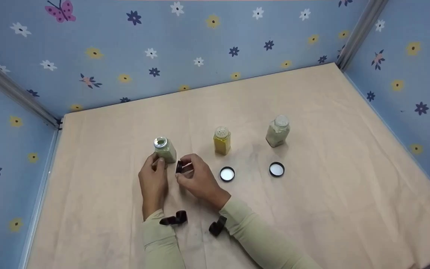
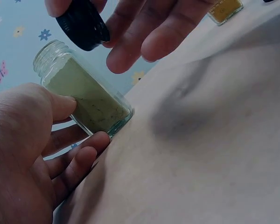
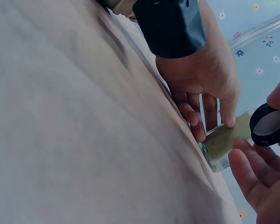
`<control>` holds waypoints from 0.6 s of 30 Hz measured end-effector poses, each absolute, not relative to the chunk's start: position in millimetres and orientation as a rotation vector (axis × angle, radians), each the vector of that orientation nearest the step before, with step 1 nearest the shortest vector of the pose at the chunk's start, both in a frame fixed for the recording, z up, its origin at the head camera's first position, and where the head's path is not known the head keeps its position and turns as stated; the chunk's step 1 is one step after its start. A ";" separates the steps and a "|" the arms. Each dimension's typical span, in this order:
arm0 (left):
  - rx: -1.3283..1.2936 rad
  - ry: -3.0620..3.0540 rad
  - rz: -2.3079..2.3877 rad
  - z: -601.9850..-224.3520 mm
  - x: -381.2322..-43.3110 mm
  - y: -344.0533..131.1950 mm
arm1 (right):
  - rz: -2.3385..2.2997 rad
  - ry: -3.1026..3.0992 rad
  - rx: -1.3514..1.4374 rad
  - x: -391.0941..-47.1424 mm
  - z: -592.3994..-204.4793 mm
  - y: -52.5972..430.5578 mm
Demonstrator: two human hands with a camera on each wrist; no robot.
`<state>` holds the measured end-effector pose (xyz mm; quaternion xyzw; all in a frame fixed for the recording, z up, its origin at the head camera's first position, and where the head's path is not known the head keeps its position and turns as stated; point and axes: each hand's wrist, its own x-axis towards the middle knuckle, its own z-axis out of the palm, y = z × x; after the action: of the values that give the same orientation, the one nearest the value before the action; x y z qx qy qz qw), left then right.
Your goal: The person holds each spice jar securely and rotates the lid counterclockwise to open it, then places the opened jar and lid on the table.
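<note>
My left hand holds a square glass spice jar of green powder, thumb on one side and fingers behind and below. Its threaded mouth is uncovered, and its base is at the cloth in the left wrist view. Just to the right, my right hand pinches a black screw cap between thumb and fingers. In the right wrist view the pale inside of this cap shows, close beside the jar and apart from its mouth in the left wrist view.
A jar of yellow powder and a jar of pale green contents stand further right, both with perforated tops. Before them lie two black caps, white insides up. Beige cloth covers the table; flowered panels enclose it.
</note>
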<state>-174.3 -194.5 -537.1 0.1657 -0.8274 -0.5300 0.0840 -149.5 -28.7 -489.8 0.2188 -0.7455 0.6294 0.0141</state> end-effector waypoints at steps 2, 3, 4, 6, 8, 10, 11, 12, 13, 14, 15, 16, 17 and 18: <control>0.509 -2.466 -1.594 -536.6 -174.8 -194.7 | 1.943 -2.341 0.675 -149.7 -490.1 -28.8; 0.516 -2.467 -1.594 -536.4 -174.9 -194.9 | 1.930 -2.348 0.675 -152.0 -495.8 -29.6; 0.516 -2.466 -1.596 -536.3 -175.3 -194.9 | 1.919 -2.353 0.676 -154.2 -501.3 -30.3; 0.519 -2.466 -1.600 -536.8 -176.1 -195.1 | 1.891 -2.363 0.676 -158.9 -512.0 -31.7; 0.516 -2.460 -1.600 -537.2 -176.5 -195.1 | 1.870 -2.365 0.678 -163.5 -522.8 -32.9; 0.514 -2.461 -1.593 -538.4 -177.0 -195.3 | 1.852 -2.367 0.687 -165.3 -527.5 -33.3; 0.516 -2.466 -1.585 -538.8 -176.9 -195.4 | 1.844 -2.369 0.688 -165.2 -527.4 -33.4; 0.516 -2.467 -1.576 -538.9 -176.9 -195.5 | 1.835 -2.372 0.691 -165.1 -527.4 -33.4; 0.517 -2.467 -1.573 -539.2 -176.7 -195.7 | 1.827 -2.373 0.695 -165.1 -527.3 -33.4; 0.519 -2.473 -1.566 -539.6 -176.7 -195.9 | 1.816 -2.376 0.702 -165.1 -527.4 -33.4; 0.521 -2.478 -1.561 -539.9 -176.8 -196.2 | 1.806 -2.380 0.707 -165.0 -527.3 -33.3; 0.522 -2.481 -1.563 -539.9 -176.7 -196.3 | 1.797 -2.386 0.712 -165.0 -527.3 -33.3; 0.521 -2.479 -1.564 -540.0 -176.7 -196.6 | 1.785 -2.391 0.719 -164.9 -527.4 -33.3; 0.522 -2.478 -1.565 -540.2 -176.7 -196.9 | 1.770 -2.400 0.726 -165.0 -527.4 -33.3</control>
<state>-176.7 -196.9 -540.2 0.1746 -0.8295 -0.5241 0.0823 -165.0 -33.3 -527.4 0.2363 -0.7816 0.5762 0.0363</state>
